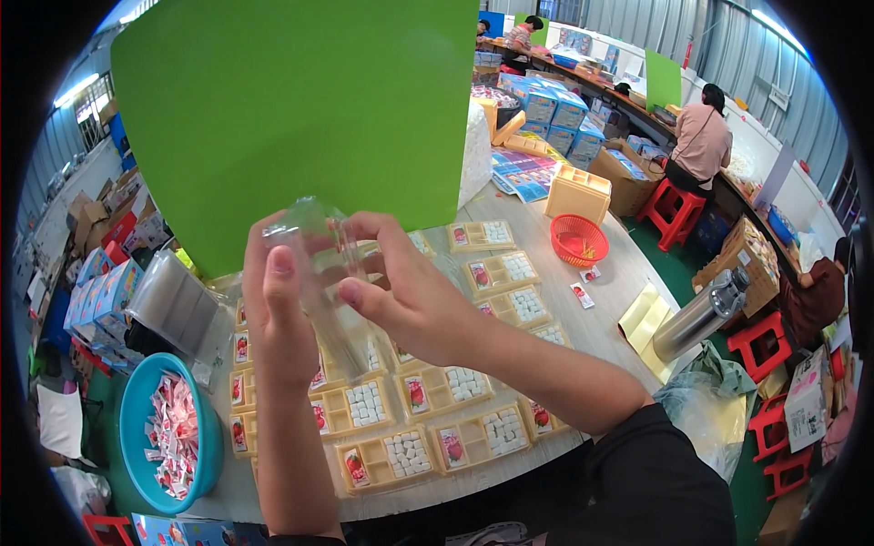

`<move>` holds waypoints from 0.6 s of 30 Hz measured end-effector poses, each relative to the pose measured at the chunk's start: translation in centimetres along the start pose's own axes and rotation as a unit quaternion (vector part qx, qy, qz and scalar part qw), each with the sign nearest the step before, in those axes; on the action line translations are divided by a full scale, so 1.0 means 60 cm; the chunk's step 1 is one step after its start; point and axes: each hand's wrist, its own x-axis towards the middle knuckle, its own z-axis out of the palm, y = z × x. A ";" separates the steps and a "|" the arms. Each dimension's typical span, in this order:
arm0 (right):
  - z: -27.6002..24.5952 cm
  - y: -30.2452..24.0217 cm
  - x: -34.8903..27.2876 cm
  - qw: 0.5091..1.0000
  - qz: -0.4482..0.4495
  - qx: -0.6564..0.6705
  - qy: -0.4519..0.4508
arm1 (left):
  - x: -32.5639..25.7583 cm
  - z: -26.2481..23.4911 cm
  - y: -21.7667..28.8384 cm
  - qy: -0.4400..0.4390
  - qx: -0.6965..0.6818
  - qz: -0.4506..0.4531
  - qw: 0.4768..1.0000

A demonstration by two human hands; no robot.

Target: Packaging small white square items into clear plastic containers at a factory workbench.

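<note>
Above the middle of the table, both my hands hold a clear plastic piece [330, 314], a long see-through sleeve or cover. My left hand [280, 296] is closed along its left side, thumb up. From the right, the fingers and thumb of my right hand [405, 291] curl round its upper part. Below them stand rows of cream compartment trays [373, 448], each with small white pieces [408, 455] in one section and a small packet with a red strawberry picture [355, 466] in another. My hands and forearms hide some of the trays.
A tall green board [300, 109] rises behind the trays. At left are a turquoise basin [217, 446] of packets and stacked clear plastic covers [177, 300]. To the right stand a red basket [575, 259], cream trays [579, 193] and a steel flask [696, 318]. A person [703, 141] sits farther back.
</note>
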 end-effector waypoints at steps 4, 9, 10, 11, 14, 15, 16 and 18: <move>0.005 -0.015 0.002 0.993 0.047 0.101 -0.049 | -0.003 -0.025 0.000 0.007 -0.010 -0.021 1.000; 0.008 -0.010 0.009 0.996 0.033 0.086 -0.004 | 0.011 -0.034 0.018 0.044 -0.046 -0.035 0.997; 0.001 -0.015 0.008 0.999 0.040 0.029 0.003 | 0.020 -0.045 0.022 0.046 0.010 -0.008 0.999; 0.003 -0.007 0.010 0.999 0.033 0.019 0.009 | 0.024 -0.067 0.022 0.072 0.027 -0.023 0.997; 0.006 0.016 0.007 0.998 0.042 -0.055 0.000 | 0.049 -0.130 0.023 0.082 0.074 -0.049 0.993; 0.014 0.030 0.004 0.995 0.057 -0.082 -0.012 | 0.065 -0.158 0.008 -0.078 -0.175 0.063 0.979; 0.024 0.046 -0.003 0.995 0.060 -0.077 -0.019 | 0.078 -0.180 -0.013 -0.234 -0.412 0.171 0.864; 0.046 0.082 -0.025 0.924 0.045 -0.316 -0.212 | 0.085 -0.240 -0.042 -0.258 -0.439 0.132 0.851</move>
